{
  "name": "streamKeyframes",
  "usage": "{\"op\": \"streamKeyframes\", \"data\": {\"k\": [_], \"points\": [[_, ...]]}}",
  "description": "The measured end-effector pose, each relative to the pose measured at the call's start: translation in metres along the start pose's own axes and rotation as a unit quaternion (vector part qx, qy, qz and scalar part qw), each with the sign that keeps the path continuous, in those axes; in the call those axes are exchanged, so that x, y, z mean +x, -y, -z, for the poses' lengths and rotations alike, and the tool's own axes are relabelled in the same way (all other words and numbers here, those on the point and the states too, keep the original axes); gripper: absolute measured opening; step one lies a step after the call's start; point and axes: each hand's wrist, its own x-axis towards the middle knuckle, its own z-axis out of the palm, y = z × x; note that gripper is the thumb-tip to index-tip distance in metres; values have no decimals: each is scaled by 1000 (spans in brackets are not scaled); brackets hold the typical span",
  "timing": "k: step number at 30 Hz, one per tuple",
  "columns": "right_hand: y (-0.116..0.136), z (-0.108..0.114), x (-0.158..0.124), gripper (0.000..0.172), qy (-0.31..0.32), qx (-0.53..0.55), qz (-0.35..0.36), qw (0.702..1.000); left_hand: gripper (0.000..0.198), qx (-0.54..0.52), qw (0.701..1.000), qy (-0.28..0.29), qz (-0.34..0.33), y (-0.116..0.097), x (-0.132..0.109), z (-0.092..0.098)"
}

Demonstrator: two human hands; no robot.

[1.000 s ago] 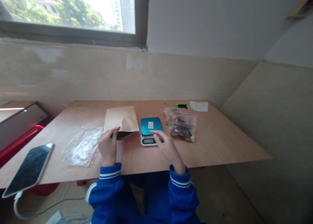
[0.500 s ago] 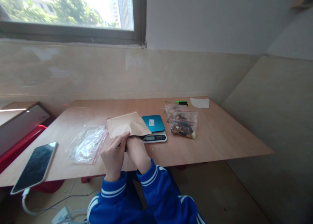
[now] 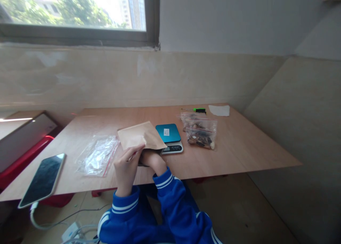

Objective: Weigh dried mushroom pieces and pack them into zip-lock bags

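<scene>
A brown kraft paper bag point(image 3: 140, 133) lies tilted over the table, its mouth facing me. My left hand point(image 3: 128, 163) pinches the upper edge of that mouth between thumb and fingers. Inside the opening is my right hand point(image 3: 153, 159), with its fingers hidden by the paper; whether they hold anything does not show. Just right of the bag sits a kitchen scale point(image 3: 169, 134) with a blue-green plate and a white base, its display partly covered by the bag's corner. Left of the bag are flat clear zip bags point(image 3: 98, 157) with a red seal line.
Filled clear zip bags point(image 3: 200, 138) with dark and pale dried pieces stand right of the scale. Behind them lie a green-and-black screwdriver point(image 3: 199, 110) and white paper point(image 3: 219, 110). A phone point(image 3: 44, 180) with a charging cable overlaps the table's front-left edge.
My right hand has gone deeper into the paper bag, and its wrist has shifted slightly right and up. My left hand keeps its pinch on the bag's edge. The view has shifted slightly.
</scene>
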Motion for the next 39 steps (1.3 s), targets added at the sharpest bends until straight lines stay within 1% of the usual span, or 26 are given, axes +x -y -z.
{"op": "streamKeyframes", "data": {"k": [4,8,11,14,16,19,22,25,29,34,39], "points": [[-3,0,0,12,32,-2,-22,999,15,-12,1000,22,-5,-1,0,-2],[3,4,-1,20,29,5,-23,999,16,-24,999,24,17,3,0,0],[9,6,-6,26,13,15,-24,1000,17,-37,998,40,24,7,0,2],[15,7,-18,27,-11,24,-31,999,16,-47,997,49,28,9,-1,3],[18,9,-27,28,-32,40,-33,998,15,-50,997,46,32,9,-1,3],[24,16,-40,30,-61,101,-20,993,16,-47,998,35,40,8,0,3],[29,27,-50,28,-57,138,-4,989,17,-41,998,29,45,7,1,3],[33,36,-58,23,-44,130,2,991,16,-30,998,20,49,5,3,4],[38,47,-67,19,-50,106,1,993,14,-31,997,13,63,4,3,5],[43,55,-75,19,-65,100,-12,993,14,-43,996,16,75,3,3,4],[41,62,-79,19,-66,135,-8,989,13,-43,996,18,76,3,4,5]]}}
